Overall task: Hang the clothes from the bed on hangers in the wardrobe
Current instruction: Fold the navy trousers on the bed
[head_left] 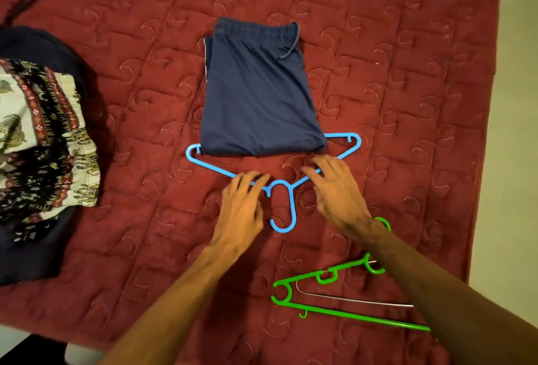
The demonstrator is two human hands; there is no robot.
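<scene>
Folded navy trousers lie flat on the red quilted bed, their folded near edge draped over the bar of a blue plastic hanger. The hanger's hook points toward me. My left hand rests with relaxed fingers on the hanger's left arm beside the hook. My right hand lies with spread fingers on its right arm. Neither hand visibly grips anything.
A green plastic hanger and a thin metal hanger lie near me on the right, partly under my right forearm. A pile of patterned and dark clothes sits at the bed's left. Pale floor runs along the bed's right edge.
</scene>
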